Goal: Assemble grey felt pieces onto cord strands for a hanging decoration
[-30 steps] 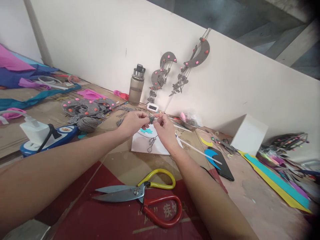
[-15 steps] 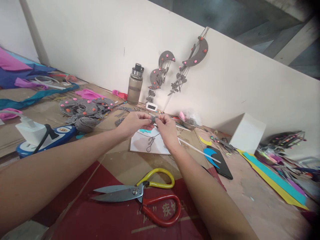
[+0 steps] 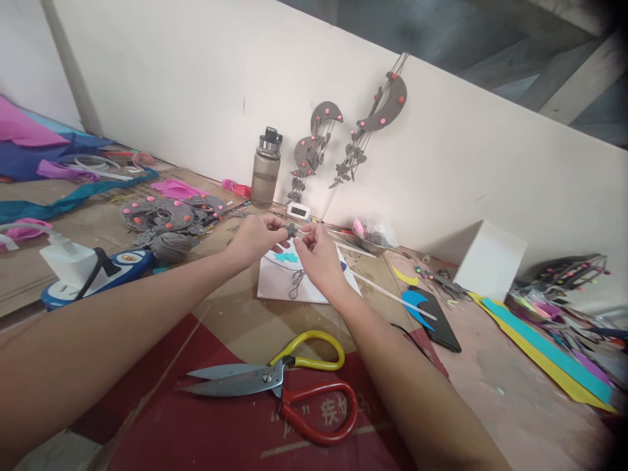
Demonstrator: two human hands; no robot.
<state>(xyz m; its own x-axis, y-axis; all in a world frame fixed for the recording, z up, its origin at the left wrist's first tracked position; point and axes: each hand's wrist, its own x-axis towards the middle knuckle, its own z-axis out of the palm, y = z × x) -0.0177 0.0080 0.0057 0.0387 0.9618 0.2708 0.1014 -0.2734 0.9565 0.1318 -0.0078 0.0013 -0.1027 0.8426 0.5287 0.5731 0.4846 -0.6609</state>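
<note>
My left hand [image 3: 258, 241] pinches a small dark grey felt piece [image 3: 291, 229] between thumb and fingertips, above a white sheet of paper [image 3: 275, 290]. Close on its right is my right hand [image 3: 321, 258], thumb and fingers drawn together; what they hold is too small to make out. Below the hands, a looped grey cord [image 3: 296, 286] and turquoise cut-outs [image 3: 286, 258] rest on the paper. Nearer to me lies a pair of scissors [image 3: 267, 377], blades apart, with one yellow and one red handle.
A water bottle [image 3: 265, 171] and a small white digital clock [image 3: 297, 210] stand by the wall. Grey crescent hangings [image 3: 387, 108] hang there. At left are a power strip [image 3: 105, 278] and grey yarn [image 3: 171, 246]; at right, a phone [image 3: 439, 324] under a blue crescent [image 3: 416, 306].
My fingertips have moved apart slightly. The grey felt piece has shifted a little left with my left hand and shows more plainly, as do the turquoise cut-outs.
</note>
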